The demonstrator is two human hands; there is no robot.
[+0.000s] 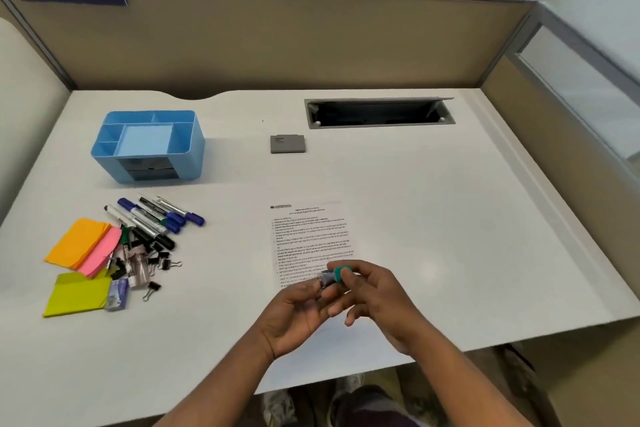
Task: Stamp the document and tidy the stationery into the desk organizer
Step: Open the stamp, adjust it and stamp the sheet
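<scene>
Here, both hands meet low over the white bench (450, 218), above the bottom edge of the document (311, 236). Right hand (377, 291) pinches a small stamp (334, 277) by its teal knob, fingers curled round it. Left hand (298, 312), palm up, fingers curled to the stamp's grey body from below; whether it grips or only steadies it, cannot tell. Stamp held just above the paper, tilted on its side; contact with the sheet not clear.

Document lies flat near the bench centre, printed text, lower part hidden by the hands.

Blue desk organizer (149, 146) stands back left, top compartments open, small drawers in front. Grey ink pad (287, 144) lies closed, well apart to the organizer's right.

In front of the organizer, loose heap: markers (156, 218) with blue and black caps, black binder clips (162, 263), orange, pink and yellow-green sticky notes (79, 246), a small staple box (117, 295).

Cable tray opening (379, 113) at bench rear.
</scene>
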